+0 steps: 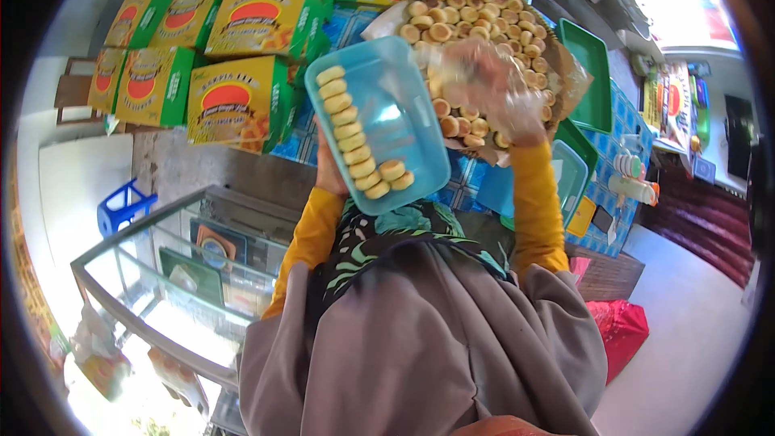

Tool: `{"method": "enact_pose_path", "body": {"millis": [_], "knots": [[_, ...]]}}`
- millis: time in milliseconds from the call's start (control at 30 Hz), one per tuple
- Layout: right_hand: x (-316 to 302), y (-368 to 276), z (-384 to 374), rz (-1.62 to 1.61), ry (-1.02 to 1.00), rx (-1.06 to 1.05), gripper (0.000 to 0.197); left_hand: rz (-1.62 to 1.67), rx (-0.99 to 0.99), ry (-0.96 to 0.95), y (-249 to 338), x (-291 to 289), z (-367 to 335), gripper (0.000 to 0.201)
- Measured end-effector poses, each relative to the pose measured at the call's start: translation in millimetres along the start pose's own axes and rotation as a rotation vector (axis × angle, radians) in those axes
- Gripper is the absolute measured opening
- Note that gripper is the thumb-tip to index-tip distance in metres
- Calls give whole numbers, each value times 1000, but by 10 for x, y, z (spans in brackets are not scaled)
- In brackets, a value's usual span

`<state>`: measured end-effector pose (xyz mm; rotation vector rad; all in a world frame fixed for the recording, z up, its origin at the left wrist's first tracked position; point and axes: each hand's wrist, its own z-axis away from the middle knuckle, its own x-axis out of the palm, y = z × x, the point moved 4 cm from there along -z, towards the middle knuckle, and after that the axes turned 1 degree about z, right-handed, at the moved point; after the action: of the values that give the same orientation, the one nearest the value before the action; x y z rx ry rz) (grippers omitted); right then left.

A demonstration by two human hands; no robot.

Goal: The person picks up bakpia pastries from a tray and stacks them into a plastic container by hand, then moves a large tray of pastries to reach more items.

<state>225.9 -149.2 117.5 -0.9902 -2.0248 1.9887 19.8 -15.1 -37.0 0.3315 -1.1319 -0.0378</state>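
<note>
My left hand [328,168] grips a light blue plastic tray [400,133] by its left side, mostly hidden behind it. Along the tray's left edge runs a row of small round pastries [347,125], pale with browned tops. Beside that row's near end sit a couple more pastries [392,169]; the tray's right part shows bare plastic. My right hand [488,85], in a clear plastic glove, is over a large heap of the same pastries [508,32] on brown paper [569,73]. Motion smears its fingers, so what they hold cannot be made out.
Yellow-and-green boxes [254,24] stand in rows at the far left. Green trays [585,73] lie right of the heap on a blue patterned tablecloth [617,141], with a dark phone [602,220] near its edge. A glass display case [194,274] is at near left, a blue stool [125,206] beyond.
</note>
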Motion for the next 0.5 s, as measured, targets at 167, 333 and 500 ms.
{"method": "enact_pose_path", "body": {"millis": [167,333,500], "knots": [[624,-452,423,662,-292,-431,35,280,-98,-340,-55,-86,-184,49],[1019,-324,441,799,-362,-337,38,41,-13,18,-29,285,-36,64],[920,-292,525,596,-522,-268,35,40,-10,39,-93,128,-11,55]]}}
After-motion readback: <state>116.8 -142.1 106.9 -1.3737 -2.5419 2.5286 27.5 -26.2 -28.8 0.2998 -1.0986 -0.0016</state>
